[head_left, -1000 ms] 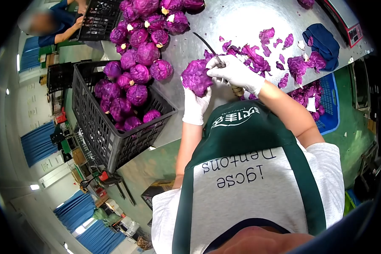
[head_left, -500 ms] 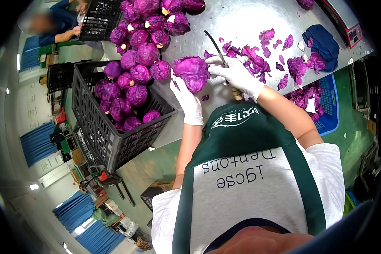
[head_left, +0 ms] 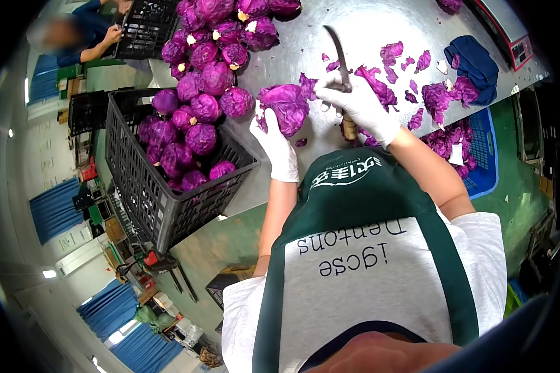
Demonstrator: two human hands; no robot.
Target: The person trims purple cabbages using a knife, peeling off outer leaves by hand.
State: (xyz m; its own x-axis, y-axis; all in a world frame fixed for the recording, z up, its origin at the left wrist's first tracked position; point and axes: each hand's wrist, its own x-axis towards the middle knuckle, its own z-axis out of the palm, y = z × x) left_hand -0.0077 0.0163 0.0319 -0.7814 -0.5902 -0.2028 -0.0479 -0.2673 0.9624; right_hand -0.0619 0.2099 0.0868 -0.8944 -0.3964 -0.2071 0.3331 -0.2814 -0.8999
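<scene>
My left hand (head_left: 272, 142), in a white glove, grips a red cabbage (head_left: 286, 107) from its near left side, just above the metal table (head_left: 330, 140). A curved knife (head_left: 338, 53) with a wooden handle is held in my gloved right hand (head_left: 358, 107), its blade pointing away from me. That hand is to the right of the cabbage, apart from it. A loose purple leaf (head_left: 307, 86) shows between the cabbage and my right hand. Several torn cabbage leaves (head_left: 379, 87) lie on the table beyond and right of the knife.
Whole cabbages (head_left: 216, 79) are heaped at the left, by a black crate (head_left: 168, 205) holding more. A blue basket (head_left: 488, 155) of leaves stands below the right edge. A dark blue cloth (head_left: 473, 62) and a scale (head_left: 519, 53) lie right. Another person (head_left: 90, 37) handles a crate at far left.
My right hand has moved right, away from the cabbage, with the knife, whose blade now points more upright. A leaf shows loose beside the cabbage. My left hand keeps its hold.
</scene>
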